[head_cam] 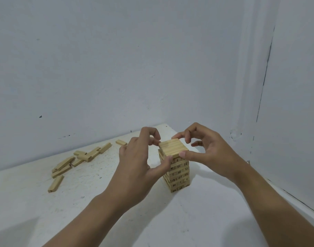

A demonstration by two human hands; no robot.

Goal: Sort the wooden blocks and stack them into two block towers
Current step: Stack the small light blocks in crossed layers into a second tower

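Observation:
A tower of numbered wooden blocks [177,172] stands several layers high on the white table [197,220], near its right side. My left hand [140,157] pinches the top layer [173,147] from the left, thumb on the near face and fingertips at the far left corner. My right hand [206,150] pinches the same layer from the right, thumb on the near right corner and fingers curled over the far edge. Only one tower is in view.
Several loose wooden blocks [77,159] lie scattered on the table's left part, one lone block [55,183] nearest me and another [121,142] by the wall. Grey walls close in behind and to the right; the table edge [295,202] runs along the right wall.

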